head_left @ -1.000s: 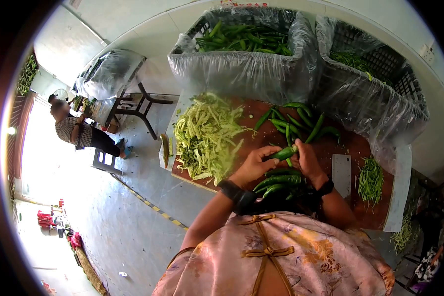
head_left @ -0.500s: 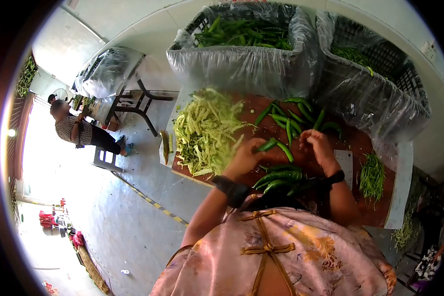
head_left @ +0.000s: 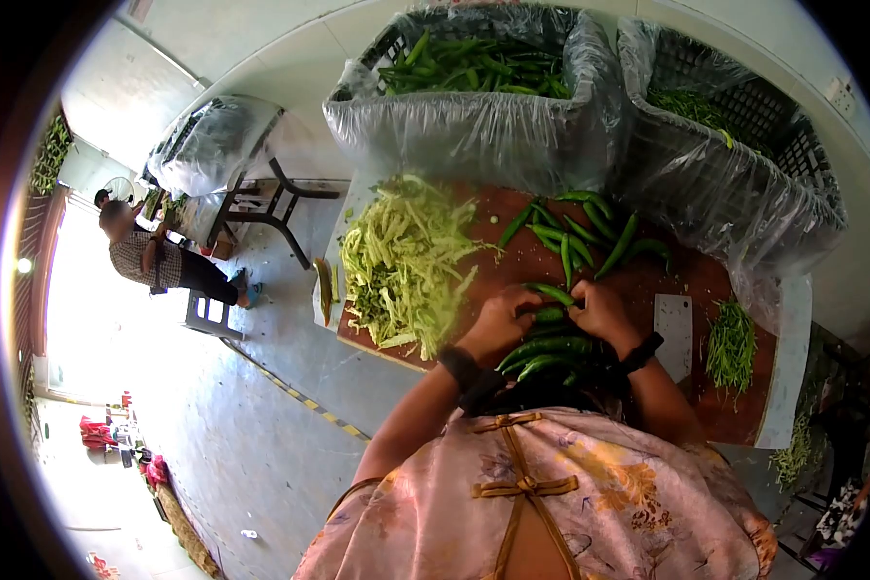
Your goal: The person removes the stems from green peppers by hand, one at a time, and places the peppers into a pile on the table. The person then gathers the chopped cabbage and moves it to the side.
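Nearest the camera, a pink patterned top [head_left: 551,503], and just beyond it both hands meet over the table [head_left: 706,280]. The left hand [head_left: 498,324] is curled shut around one end of a green chili pepper [head_left: 549,314], the right hand [head_left: 599,314] curled shut on the other end, fingers tucked so the pepper barely shows between them. Right under the wrists lies a small bunch of whole peppers [head_left: 546,353]. My read: this is a split or pinch on a single pepper, and it goes best with the thumbs close together on the pod and the pressure kept short (a long pull would tear it unevenly). To the right, a cleaver [head_left: 673,327] lies flat, with a heap of thin green stems [head_left: 728,343] beside it. Left of the hands, a big pile of pale shredded pepper [head_left: 406,261]. Further on, loose peppers [head_left: 575,232], then two plastic-lined crates [head_left: 474,116] against the wall.
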A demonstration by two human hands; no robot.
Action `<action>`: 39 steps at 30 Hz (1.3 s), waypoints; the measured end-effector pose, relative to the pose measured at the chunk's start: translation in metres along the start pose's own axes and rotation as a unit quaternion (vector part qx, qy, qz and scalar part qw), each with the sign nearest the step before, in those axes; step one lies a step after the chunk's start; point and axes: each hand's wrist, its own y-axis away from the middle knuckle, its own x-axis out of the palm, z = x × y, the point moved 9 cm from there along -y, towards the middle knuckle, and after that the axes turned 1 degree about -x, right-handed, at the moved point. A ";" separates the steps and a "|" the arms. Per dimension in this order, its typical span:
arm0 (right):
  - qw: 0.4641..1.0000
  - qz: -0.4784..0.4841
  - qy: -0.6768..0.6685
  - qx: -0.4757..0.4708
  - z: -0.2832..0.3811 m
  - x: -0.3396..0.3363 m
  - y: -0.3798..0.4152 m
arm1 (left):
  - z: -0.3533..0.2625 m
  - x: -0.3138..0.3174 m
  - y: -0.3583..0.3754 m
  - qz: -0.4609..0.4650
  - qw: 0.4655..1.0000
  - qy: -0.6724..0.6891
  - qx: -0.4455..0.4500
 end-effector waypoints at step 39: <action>0.944 0.082 -0.320 -0.004 0.064 -0.045 0.014 | -0.060 -0.015 -0.010 0.039 0.989 0.134 -0.041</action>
